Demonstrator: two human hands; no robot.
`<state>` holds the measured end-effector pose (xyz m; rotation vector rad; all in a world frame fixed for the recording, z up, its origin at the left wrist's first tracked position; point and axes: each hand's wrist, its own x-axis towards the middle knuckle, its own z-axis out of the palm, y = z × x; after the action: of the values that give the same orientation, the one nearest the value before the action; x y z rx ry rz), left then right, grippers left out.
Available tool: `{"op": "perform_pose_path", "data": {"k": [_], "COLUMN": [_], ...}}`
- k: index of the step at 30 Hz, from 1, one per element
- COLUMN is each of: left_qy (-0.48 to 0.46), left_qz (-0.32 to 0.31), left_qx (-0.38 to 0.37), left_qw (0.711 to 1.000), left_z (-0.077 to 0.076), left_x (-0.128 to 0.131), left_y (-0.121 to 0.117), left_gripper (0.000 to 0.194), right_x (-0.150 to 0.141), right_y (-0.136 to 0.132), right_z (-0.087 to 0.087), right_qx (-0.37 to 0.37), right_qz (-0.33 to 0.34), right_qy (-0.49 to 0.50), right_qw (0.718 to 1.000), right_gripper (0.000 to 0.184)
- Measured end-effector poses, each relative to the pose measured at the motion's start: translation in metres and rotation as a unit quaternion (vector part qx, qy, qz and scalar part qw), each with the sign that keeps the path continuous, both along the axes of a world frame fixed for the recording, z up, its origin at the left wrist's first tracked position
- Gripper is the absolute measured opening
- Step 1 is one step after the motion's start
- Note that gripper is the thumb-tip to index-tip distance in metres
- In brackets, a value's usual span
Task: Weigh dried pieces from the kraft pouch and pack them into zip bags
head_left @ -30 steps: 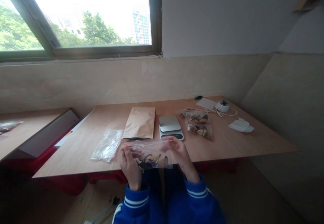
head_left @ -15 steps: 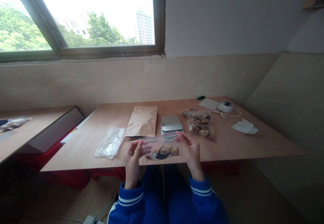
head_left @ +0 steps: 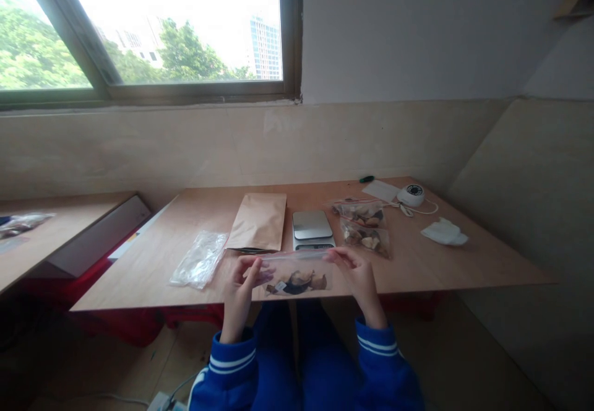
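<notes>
Between my hands, at the table's front edge, is a clear zip bag (head_left: 297,280) with brown and dark dried pieces and a small white label inside. My left hand (head_left: 244,281) pinches its upper left corner. At the upper right corner, the fingers of my right hand (head_left: 349,268) are closed on the zip edge. Just behind the bag sits a digital kitchen scale (head_left: 312,226) with a silver plate, its display partly showing. A brown kraft paper pouch (head_left: 260,220) lies left of the scale, its dark opening towards me.
Clear plastic bags (head_left: 200,259) lie on the left of the wooden table (head_left: 417,265). Filled zip bags (head_left: 366,237) lie right of the scale. Farther right are a white dome camera (head_left: 411,195) with its cable, a crumpled white tissue (head_left: 444,231) and a green-handled tool (head_left: 366,179).
My right hand has slid slightly lower and outward along the bag's top edge. The bag's top has dropped a little, so the scale's display now shows. The view has shifted slightly.
</notes>
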<state>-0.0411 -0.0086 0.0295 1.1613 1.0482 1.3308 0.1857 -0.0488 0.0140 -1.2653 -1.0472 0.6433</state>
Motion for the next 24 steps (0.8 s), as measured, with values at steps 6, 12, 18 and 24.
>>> {"op": "perform_pose_path", "data": {"k": [6, 12, 18, 24], "left_qy": [0.016, 0.028, 0.016, -0.015], "left_qz": [0.008, 0.022, 0.035, 0.077], "left_qx": [0.028, 0.045, 0.020, 0.041], "left_qw": [0.999, 0.998, 0.999, 0.996], "left_z": [-0.0057, -0.0047, -0.0070, -0.0092], "left_x": [-0.0039, -0.0056, -0.0067, -0.0053], "left_y": [0.0012, 0.0018, 0.0011, 0.0018], "left_gripper": [0.027, 0.026, 0.029, 0.028], "right_x": [0.0019, 0.0000, -0.0002, -0.0052], "right_y": [-0.0026, -0.0003, -0.0003, 0.0020], "right_z": [0.0022, 0.0016, 0.0041, 0.0053], "right_qx": [-0.005, -0.012, -0.007, 0.009], "right_qz": [-0.024, -0.030, 0.038, 0.055], "right_qy": [-0.046, -0.035, 0.000, 0.023], "right_qw": [0.999, 0.999, 0.999, 0.998], "right_gripper": [0.026, 0.025, 0.020, 0.018]}}
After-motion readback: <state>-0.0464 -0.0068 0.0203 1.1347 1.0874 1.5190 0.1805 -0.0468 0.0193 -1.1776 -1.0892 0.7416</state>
